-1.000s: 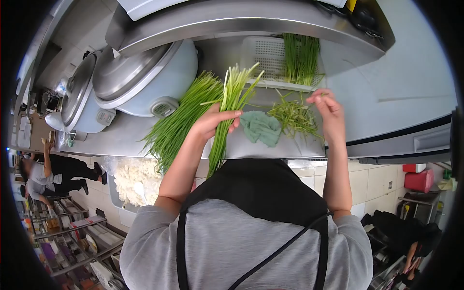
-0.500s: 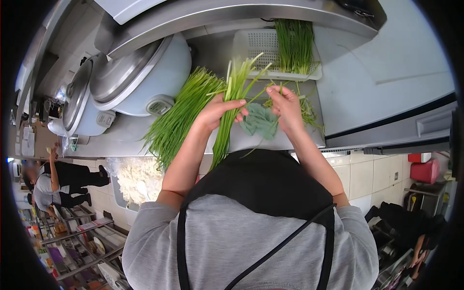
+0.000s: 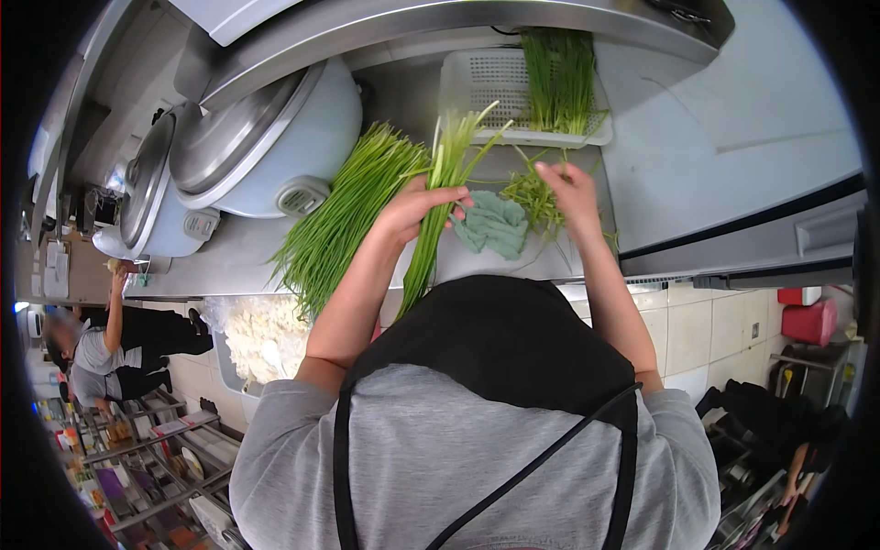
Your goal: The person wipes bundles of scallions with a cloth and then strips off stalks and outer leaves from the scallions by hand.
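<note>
My left hand (image 3: pixel 412 209) is closed around a bunch of green chives (image 3: pixel 444 174), their pale ends pointing away from me and the green tips hanging toward my apron. Left of it, a larger heap of chives (image 3: pixel 353 206) lies on the steel counter. My right hand (image 3: pixel 576 192) is over a small pile of chive scraps (image 3: pixel 536 202), thumb and fingers drawn together; whether a stem is between them cannot be made out. Between the hands lies a crumpled green cloth (image 3: pixel 492 225), close to the left fingertips.
At the back, a white perforated basket (image 3: pixel 477 87) holds more chives (image 3: pixel 559 82) upright. Two large rice cookers (image 3: pixel 316 128) stand at the left. A steel shelf edge (image 3: pixel 440 32) crosses above. Below the counter is a tub of pale food (image 3: pixel 261 339). People (image 3: pixel 115 348) stand far left.
My right hand has moved right, away from the bunch, from pinching a thin stem beside it to over the scraps. My left hand keeps its hold on the chives.
</note>
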`<state>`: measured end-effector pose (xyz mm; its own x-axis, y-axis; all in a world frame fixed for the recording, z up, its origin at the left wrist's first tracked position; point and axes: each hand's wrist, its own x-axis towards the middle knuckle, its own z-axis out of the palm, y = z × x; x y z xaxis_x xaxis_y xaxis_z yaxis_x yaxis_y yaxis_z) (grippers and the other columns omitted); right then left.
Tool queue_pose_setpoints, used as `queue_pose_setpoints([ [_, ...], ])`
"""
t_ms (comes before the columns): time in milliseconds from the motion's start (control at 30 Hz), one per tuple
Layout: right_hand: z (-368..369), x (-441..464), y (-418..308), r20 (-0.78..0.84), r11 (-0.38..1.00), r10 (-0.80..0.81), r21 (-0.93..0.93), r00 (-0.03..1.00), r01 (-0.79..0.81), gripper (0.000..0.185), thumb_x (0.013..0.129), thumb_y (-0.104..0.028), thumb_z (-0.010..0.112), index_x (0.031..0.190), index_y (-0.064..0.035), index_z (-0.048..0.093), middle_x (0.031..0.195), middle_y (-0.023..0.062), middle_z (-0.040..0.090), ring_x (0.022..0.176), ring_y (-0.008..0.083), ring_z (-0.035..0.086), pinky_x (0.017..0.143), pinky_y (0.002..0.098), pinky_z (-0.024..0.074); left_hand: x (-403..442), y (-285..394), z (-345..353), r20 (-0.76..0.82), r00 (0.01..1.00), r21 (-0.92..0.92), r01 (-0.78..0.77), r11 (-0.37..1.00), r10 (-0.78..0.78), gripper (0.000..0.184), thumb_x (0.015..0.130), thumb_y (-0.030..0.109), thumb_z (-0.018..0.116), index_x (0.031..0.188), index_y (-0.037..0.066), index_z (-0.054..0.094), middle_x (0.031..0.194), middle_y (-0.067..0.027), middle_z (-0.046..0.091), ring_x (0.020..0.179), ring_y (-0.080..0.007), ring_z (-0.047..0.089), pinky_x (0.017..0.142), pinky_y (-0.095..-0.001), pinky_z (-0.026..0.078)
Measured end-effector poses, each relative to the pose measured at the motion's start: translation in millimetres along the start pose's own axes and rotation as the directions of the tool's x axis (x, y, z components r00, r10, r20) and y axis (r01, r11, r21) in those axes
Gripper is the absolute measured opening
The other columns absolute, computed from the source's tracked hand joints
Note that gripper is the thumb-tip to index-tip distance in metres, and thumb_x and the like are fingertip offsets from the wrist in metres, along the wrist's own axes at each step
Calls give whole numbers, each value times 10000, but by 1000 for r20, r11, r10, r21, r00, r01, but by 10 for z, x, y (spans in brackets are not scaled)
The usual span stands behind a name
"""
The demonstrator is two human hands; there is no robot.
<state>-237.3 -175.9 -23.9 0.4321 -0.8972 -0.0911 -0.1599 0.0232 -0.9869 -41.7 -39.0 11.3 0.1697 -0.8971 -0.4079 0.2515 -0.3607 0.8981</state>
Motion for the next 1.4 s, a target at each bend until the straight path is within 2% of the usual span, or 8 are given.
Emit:
queue_pose_setpoints([
  [200,308,25,-104,157,942,-333,10,930,336,221,684,-169,658,836,-25,587,651,0,467,551,89,407,517,234,360,-17,61,191,133,990,19,34,999,-36,296,778,227,589,954,1,513,778,-98,596,622,-133,567,520,-228,446],
  [300,179,-72,-281,10,923,-300,-251,954,293,180,708,-158,663,837,-45,608,667,-16,461,609,54,418,523,202,357,-49,99,163,99,994,-33,42,999,-38,291,789,229,576,954,4,494,784,-121,596,606,-141,574,516,-232,461],
  [367,143,-112,-430,-49,946,-260,-214,964,244,159,699,-138,661,825,-52,616,693,3,484,633,68,450,532,212,370,-49,103,139,81,995,-34,57,998,-54,309,795,240,569,972,2,483,790,-128,596,608,-144,577,521,-235,467],
  [433,187,-141,-533,17,809,-535,-276,844,519,145,692,-130,660,808,-53,617,695,16,491,607,99,467,522,225,379,-40,85,142,92,994,-4,64,998,-63,328,801,256,557,985,-4,477,798,-137,597,613,-150,581,525,-236,470],
  [467,240,-126,-501,65,804,-537,-264,841,534,146,686,-121,653,812,-58,616,693,43,489,599,145,478,534,256,394,-47,84,167,95,993,-3,65,998,-64,328,801,256,557,985,-4,477,798,-137,597,613,-150,581,525,-236,470],
  [633,338,-30,-318,186,756,-487,-399,854,518,107,692,-91,625,784,-38,616,702,77,498,605,182,494,559,304,400,-52,93,213,114,992,4,59,998,-60,339,793,256,567,985,-11,481,793,-138,599,626,-152,585,524,-235,468],
  [1300,-556,346,-250,-221,885,-439,-276,871,376,110,714,-98,616,802,-32,612,728,69,554,650,143,513,547,259,397,16,-76,-44,30,999,-71,45,996,-43,297,760,165,609,967,-29,520,811,-105,597,631,-135,568,529,-228,464],
  [1400,-590,388,-45,-254,770,-479,-582,840,262,147,724,-118,599,835,-22,615,763,105,566,698,209,544,594,293,427,15,-96,-73,13,999,-81,45,996,-44,290,767,168,597,967,-29,521,820,-97,595,626,-136,565,526,-239,461],
])
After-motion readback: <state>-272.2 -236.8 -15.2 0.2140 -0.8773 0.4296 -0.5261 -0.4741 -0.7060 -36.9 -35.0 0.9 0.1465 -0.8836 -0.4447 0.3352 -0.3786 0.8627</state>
